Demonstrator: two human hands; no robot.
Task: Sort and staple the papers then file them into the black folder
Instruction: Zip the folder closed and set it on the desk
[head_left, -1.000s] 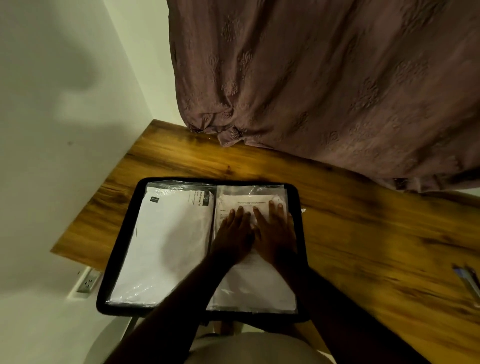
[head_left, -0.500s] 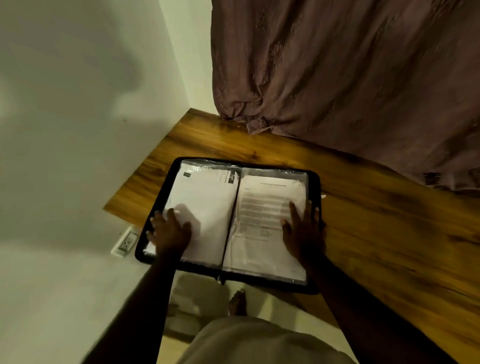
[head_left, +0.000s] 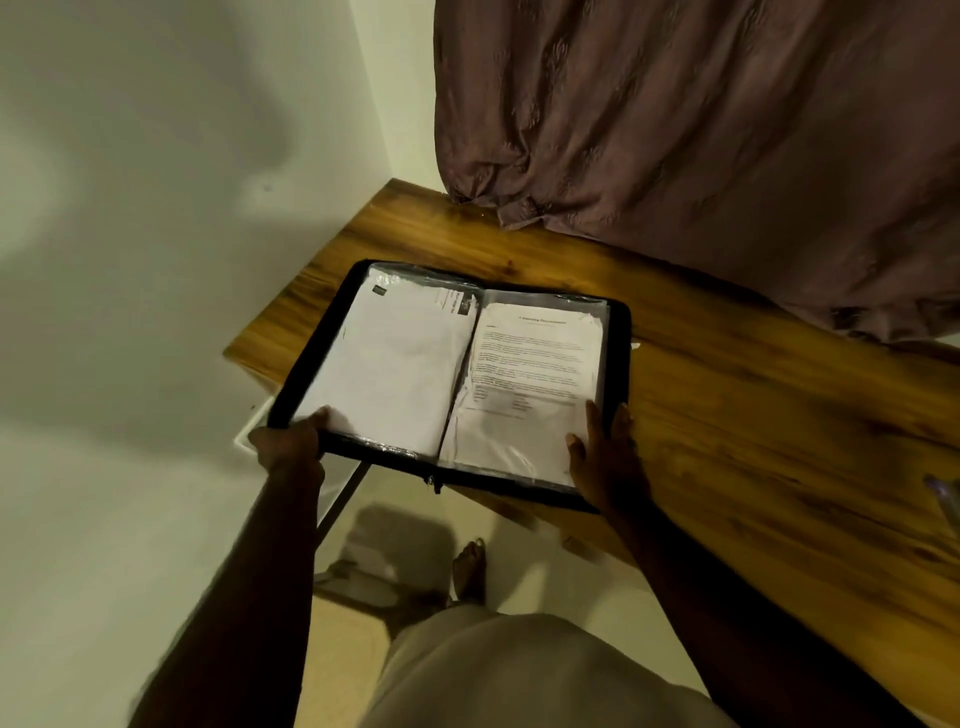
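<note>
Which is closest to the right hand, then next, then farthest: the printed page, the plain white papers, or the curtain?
1. printed page: in the black folder, right side, touched by the right hand.
2. plain white papers: folder's left side.
3. curtain: farthest, beyond the table.

The white printed sheet (head_left: 540, 358) in the black zip folder (head_left: 619, 364), just beyond the right hand's fingers (head_left: 591, 415), carries a centred heading (head_left: 543, 321) that seems to read "Internship Documentation". The paragraphs and small table under it are too fine to read. Beyond the left hand's fingers (head_left: 321, 415), the white paper stack (head_left: 384, 374) shows a small dark logo block (head_left: 380, 290) and a sideways printed strip (head_left: 457, 304), both illegible.
</note>
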